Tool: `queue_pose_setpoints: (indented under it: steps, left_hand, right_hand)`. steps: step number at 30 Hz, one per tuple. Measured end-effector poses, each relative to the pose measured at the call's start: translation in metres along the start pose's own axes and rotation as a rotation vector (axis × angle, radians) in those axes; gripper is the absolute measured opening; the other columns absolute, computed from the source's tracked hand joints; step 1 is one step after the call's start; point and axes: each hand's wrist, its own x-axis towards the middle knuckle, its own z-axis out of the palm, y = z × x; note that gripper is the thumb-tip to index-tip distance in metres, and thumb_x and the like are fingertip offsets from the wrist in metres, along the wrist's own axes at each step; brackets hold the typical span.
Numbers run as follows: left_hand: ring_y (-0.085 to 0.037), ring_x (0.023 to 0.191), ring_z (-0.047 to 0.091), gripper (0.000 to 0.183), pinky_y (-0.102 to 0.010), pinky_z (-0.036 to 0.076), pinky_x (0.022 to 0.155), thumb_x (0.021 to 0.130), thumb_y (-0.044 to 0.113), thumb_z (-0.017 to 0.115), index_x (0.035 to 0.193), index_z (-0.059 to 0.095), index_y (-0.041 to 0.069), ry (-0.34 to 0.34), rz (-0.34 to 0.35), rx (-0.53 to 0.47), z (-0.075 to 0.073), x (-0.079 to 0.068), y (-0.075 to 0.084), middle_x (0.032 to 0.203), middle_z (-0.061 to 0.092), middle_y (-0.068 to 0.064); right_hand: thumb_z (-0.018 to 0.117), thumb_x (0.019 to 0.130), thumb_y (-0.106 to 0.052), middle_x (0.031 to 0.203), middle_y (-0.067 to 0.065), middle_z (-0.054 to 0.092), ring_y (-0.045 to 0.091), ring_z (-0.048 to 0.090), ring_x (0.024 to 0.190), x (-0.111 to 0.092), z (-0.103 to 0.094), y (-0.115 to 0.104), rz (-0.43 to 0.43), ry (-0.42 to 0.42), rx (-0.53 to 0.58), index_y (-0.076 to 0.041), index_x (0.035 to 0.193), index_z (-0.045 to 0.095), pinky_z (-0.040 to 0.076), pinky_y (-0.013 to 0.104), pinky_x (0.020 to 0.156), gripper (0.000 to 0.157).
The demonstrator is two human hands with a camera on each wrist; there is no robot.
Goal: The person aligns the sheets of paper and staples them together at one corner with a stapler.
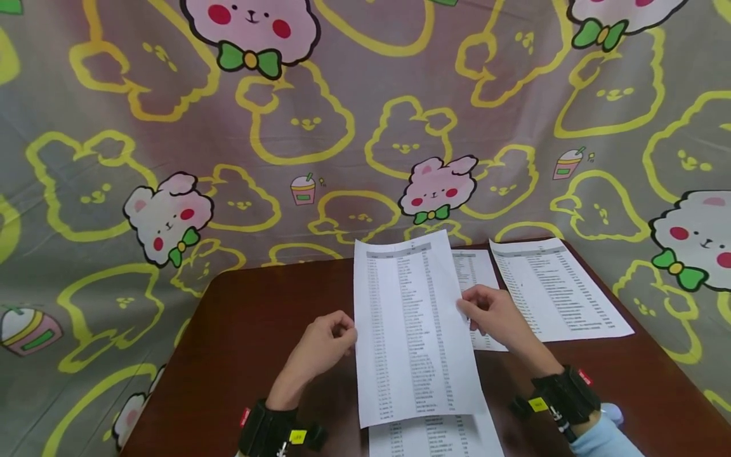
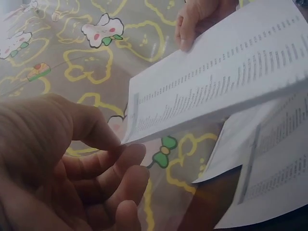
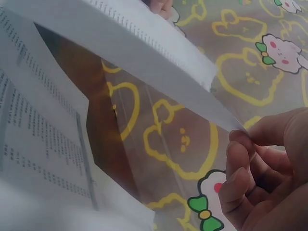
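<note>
A person holds up a printed sheet in the center of the head view, the page upright above a dark reddish-brown table. The left hand, left of center, pinches the sheet's left edge; the right hand, right of center, pinches the opposite edge. A lower sheet shows beneath it at the bottom of the frame. A partly hidden sheet lies behind the right hand, and a far-right sheet rests just beside that one. Black wrist mounts circle both wrists, and a light blue sleeve enters at lower right. A cartoon-print cloth fills the background.

In the left wrist view, the thumb and index finger at left center press together on the raised page's edge, the other fingers loosely bent below. The page slants to the upper right, where the right hand appears; more printed paper fills the lower right.

In the right wrist view, the thumb and forefinger at lower right pinch the tapering edge of the page, which runs to the upper left. Printed paper covers the left side, and fingertips of the left hand show at top center.
</note>
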Motion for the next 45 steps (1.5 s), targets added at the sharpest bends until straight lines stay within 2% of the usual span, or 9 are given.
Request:
queue_pose_setpoints:
  steps: [6, 11, 14, 22, 27, 36, 45]
  left_hand:
    - [-0.021, 0.068, 0.06, 0.007, -0.03, 0.051, 0.064, 0.093, 0.015, 0.058, 0.092, 0.064, 0.011, 0.006, 0.024, 0.02, 0.006, -0.001, -0.006, 0.077, 0.06, -0.005]
    - [-0.019, 0.067, 0.06, 0.008, -0.029, 0.05, 0.064, 0.094, 0.016, 0.057, 0.093, 0.064, 0.011, -0.02, 0.011, 0.027, 0.011, -0.003, -0.011, 0.077, 0.06, -0.005]
    - [-0.017, 0.066, 0.059, 0.01, -0.029, 0.049, 0.062, 0.094, 0.016, 0.057, 0.094, 0.064, 0.01, -0.037, 0.008, 0.022, 0.013, -0.003, -0.011, 0.076, 0.059, -0.004]
    - [-0.015, 0.066, 0.056, 0.013, -0.029, 0.046, 0.059, 0.095, 0.018, 0.055, 0.093, 0.065, 0.01, -0.077, 0.025, 0.044, 0.017, -0.007, -0.014, 0.075, 0.06, -0.003]
    - [-0.015, 0.063, 0.054, 0.014, -0.027, 0.044, 0.055, 0.096, 0.019, 0.056, 0.094, 0.065, 0.009, -0.101, 0.039, 0.05, 0.021, -0.008, -0.016, 0.073, 0.059, -0.002]
    - [-0.012, 0.059, 0.051, 0.014, -0.025, 0.041, 0.053, 0.095, 0.019, 0.055, 0.092, 0.066, 0.011, -0.125, 0.047, 0.097, 0.024, -0.014, -0.018, 0.07, 0.057, 0.001]
    - [-0.009, 0.058, 0.05, 0.013, -0.023, 0.039, 0.052, 0.092, 0.017, 0.055, 0.088, 0.066, 0.011, -0.17, 0.064, 0.131, 0.028, -0.024, -0.02, 0.069, 0.06, 0.004]
  right_hand:
    - [0.066, 0.094, -0.027, 0.074, 0.009, 0.061, 0.021, 0.056, 0.057, -0.006, 0.0, 0.008, 0.039, 0.006, -0.021, -0.007, 0.107, 0.066, 0.045, 0.028, 0.049, 0.024]
    - [0.067, 0.093, -0.028, 0.076, 0.01, 0.062, 0.035, 0.06, 0.064, -0.01, 0.003, 0.013, 0.094, 0.008, -0.008, -0.007, 0.108, 0.067, 0.047, 0.028, 0.052, 0.025]
    - [0.067, 0.093, -0.025, 0.076, 0.011, 0.062, 0.038, 0.059, 0.065, -0.011, 0.003, 0.014, 0.105, 0.011, 0.002, -0.007, 0.107, 0.067, 0.047, 0.028, 0.05, 0.023]
    - [0.067, 0.093, -0.027, 0.078, 0.011, 0.063, 0.023, 0.056, 0.058, -0.018, 0.002, 0.023, 0.171, 0.024, 0.008, -0.007, 0.109, 0.068, 0.045, 0.025, 0.052, 0.025]
    - [0.068, 0.093, -0.027, 0.078, 0.012, 0.062, 0.023, 0.055, 0.057, -0.021, 0.002, 0.025, 0.209, 0.016, 0.039, -0.007, 0.109, 0.068, 0.045, 0.025, 0.051, 0.027]
    - [0.069, 0.092, -0.026, 0.073, 0.01, 0.06, 0.021, 0.054, 0.054, -0.028, 0.004, 0.029, 0.213, -0.018, 0.023, -0.007, 0.105, 0.068, 0.043, 0.023, 0.049, 0.023]
    - [0.068, 0.092, -0.02, 0.069, 0.007, 0.059, 0.018, 0.052, 0.053, -0.037, 0.005, 0.037, 0.24, -0.066, 0.009, -0.005, 0.103, 0.068, 0.043, 0.028, 0.048, 0.019]
